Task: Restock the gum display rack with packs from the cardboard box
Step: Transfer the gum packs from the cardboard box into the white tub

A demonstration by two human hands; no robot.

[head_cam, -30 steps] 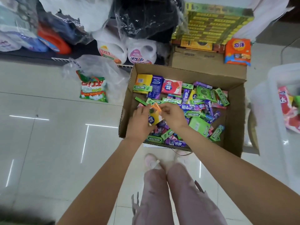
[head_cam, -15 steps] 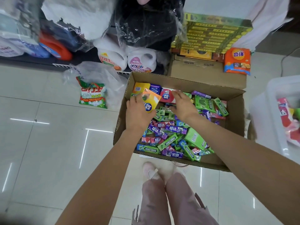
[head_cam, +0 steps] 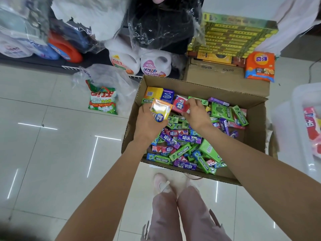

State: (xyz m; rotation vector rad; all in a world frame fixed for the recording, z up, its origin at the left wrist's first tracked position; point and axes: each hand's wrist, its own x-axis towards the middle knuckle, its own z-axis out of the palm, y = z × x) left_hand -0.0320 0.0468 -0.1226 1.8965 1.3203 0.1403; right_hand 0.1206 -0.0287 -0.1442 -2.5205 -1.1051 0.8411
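Left hand clenched round a yellow-orange pack, lifted clear above the near-left part of the cardboard box, pack tilted with its long axis running from the far-left corner down toward the wrist. Right hand lower in the box, fingers curled onto the edge of a red pack lying against the far wall, just beyond and to the left of the knuckles; whether fully gripped or only touched, hard to say, though the fingertips appear to pinch its near-right corner. Red pack angled, long axis roughly from near-left to far-right, wedged beside a blue pack and a yellow box in the far-left corner. Clearly nearer to the right hand than to the left, which is already full. Rest of the box heaped with loose green, purple and pink gum packs lying every way. No display rack to be identified with certainty; a white bin holding red packs at the far right edge, well apart from the box. Probably a lift of the red pack next, drawn back and up along its own slant to clear its neighbours.
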